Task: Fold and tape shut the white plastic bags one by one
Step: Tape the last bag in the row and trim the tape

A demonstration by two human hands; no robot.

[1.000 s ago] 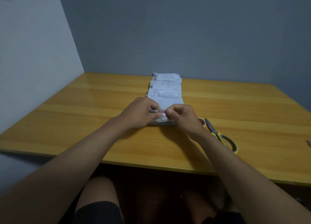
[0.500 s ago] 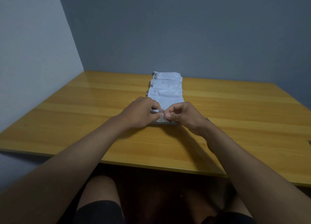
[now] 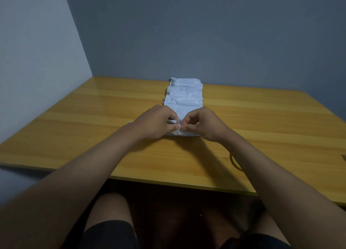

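A row of white plastic bags (image 3: 184,98) lies on the wooden table (image 3: 262,121), running away from me toward the back wall. Both hands work at the near end of the closest bag (image 3: 182,133). My left hand (image 3: 156,124) curls over that bag's left side, its thumb and fingertips pinching the plastic. My right hand (image 3: 203,123) meets it at the middle, pinching the same fold with thumb and forefinger. The bag's near edge shows below the hands; the rest of it is hidden under them.
A yellow scissors handle (image 3: 236,163) peeks out beside my right forearm near the table's front edge. A small dark item (image 3: 344,157) lies at the far right edge. Walls close the table in at the left and back. My knees are under the front edge.
My right forearm swung right-to-left over the scissors and tape roll, hiding them. Both hands stayed on the near bag, the fingertips drawing closer together at its middle.
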